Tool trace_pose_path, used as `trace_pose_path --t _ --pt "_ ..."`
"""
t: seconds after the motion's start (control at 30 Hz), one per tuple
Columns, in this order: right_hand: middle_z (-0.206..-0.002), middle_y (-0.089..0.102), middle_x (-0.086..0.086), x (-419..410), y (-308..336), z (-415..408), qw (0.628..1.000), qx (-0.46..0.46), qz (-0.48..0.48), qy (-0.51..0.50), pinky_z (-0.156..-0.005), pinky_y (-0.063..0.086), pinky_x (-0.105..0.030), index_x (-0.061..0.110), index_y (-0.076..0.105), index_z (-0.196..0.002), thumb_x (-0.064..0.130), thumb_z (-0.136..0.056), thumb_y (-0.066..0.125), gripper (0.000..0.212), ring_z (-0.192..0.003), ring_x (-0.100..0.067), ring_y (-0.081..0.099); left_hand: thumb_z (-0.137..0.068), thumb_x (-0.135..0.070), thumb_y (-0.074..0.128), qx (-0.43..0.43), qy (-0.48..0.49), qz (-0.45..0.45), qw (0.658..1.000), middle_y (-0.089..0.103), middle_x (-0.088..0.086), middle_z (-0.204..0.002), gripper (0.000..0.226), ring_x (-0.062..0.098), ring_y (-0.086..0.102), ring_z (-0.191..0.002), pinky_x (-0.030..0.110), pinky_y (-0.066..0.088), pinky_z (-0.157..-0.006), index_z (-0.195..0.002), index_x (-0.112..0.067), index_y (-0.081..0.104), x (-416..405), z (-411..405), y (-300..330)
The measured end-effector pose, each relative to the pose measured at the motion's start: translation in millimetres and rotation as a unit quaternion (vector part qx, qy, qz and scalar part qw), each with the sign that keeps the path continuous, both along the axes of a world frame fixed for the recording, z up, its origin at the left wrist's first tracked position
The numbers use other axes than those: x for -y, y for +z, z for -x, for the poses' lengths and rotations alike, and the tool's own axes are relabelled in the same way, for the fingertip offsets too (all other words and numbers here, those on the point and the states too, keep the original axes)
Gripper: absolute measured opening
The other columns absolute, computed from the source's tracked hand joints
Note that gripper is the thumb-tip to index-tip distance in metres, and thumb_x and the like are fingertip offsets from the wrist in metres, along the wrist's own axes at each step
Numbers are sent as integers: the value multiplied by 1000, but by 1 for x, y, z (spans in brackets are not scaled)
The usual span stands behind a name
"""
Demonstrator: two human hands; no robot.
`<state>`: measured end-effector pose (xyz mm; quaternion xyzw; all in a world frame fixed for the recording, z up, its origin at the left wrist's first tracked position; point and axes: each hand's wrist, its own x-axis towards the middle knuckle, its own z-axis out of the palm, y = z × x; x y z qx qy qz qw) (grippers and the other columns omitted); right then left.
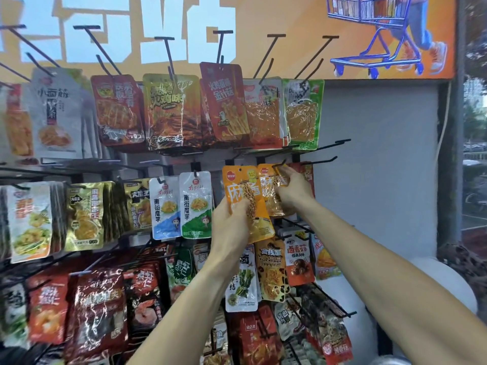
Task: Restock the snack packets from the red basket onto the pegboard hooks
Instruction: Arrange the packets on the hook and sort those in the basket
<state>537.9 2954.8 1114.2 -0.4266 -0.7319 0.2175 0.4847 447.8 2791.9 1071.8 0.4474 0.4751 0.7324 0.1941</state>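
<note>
Two bare forearms are reaching up from the bottom edge toward a rack of hanging snack packets. Left hand (232,219) is gripping the lower part of an orange packet (246,198), its fingers curled round the edge, holding it upright in front of the rack. Right hand (293,191) is grasping a second orange packet (271,191) just beside the first, its top sitting at the tip of a black hook (280,164). White packets (181,204) are hanging to the left. An orange poster (290,19) with a blue cart is filling the wall above.
</note>
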Motion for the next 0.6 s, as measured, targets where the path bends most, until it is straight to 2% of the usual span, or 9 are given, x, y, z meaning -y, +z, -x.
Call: trace_pose_path --t 0.07,0.13,0.2,0.3,0.37,0.47,0.53,0.6 --pt "-144 60 -1 6 -10 -10 999 -30 -30 -29 -108 49 -40 32 50 -150 15 -98 68 58 -131 -26 57 -109 -19 56 -7 -11 -2 1000 79 -3 -93 15 18 75 -81 34 63 -66 -108 -19 71 0 2 -2" --pt "-122 67 5 24 -25 -25 991 -131 -41 1 -99 53 -42 33 55 -143 30 -100 68 46 -115 -17 63 -107 -17 59 -14 -28 5 1000 81 -3 -92 12 16 78 -80 31 63 -62 -112 -17 71 0 2 -7" --pt "-112 70 10 48 -41 -39 967 -238 -25 91 -92 57 -37 33 57 -135 35 -98 70 39 -105 -9 68 -105 -15 64 -40 -47 5 998 81 -4 -93 11 17 79 -83 33 65 -67 -111 -20 72 -3 -5 -10" --pt "-114 74 1 70 -51 -47 936 -309 -17 167 -87 62 -35 32 55 -126 24 -95 75 37 -102 -11 73 -100 -13 70 -96 -39 -5 995 79 -3 -102 21 14 76 -93 34 63 -82 -119 -21 68 -19 -18 -12" --pt "-112 75 -3 68 -46 -46 928 -329 -28 169 -84 63 -38 31 54 -123 13 -94 75 40 -101 -14 74 -97 -12 75 -108 -36 -20 993 77 -2 -110 41 13 76 -97 40 64 -89 -133 -23 56 -31 -26 -7" --pt "-111 75 -3 52 -32 -44 928 -338 -49 147 -87 63 -46 35 54 -118 5 -92 75 44 -98 -16 75 -94 -14 77 -165 -17 -56 985 73 1 -118 79 17 76 -97 42 64 -85 -152 -39 30 -47 -28 2" --pt "-112 73 -1 40 -23 -42 931 -333 -57 138 -90 61 -47 37 58 -113 5 -91 76 42 -99 -15 73 -95 -11 75 -227 9 -63 972 69 0 -122 84 18 75 -98 37 63 -84 -153 -45 25 -53 -28 10" --pt "-116 71 3 30 -15 -37 938 -319 -59 125 -95 59 -45 34 63 -113 6 -90 76 38 -105 -14 70 -97 -15 72 -295 54 -48 953 65 -2 -134 77 17 69 -113 32 57 -94 -154 -43 29 -59 -27 16"
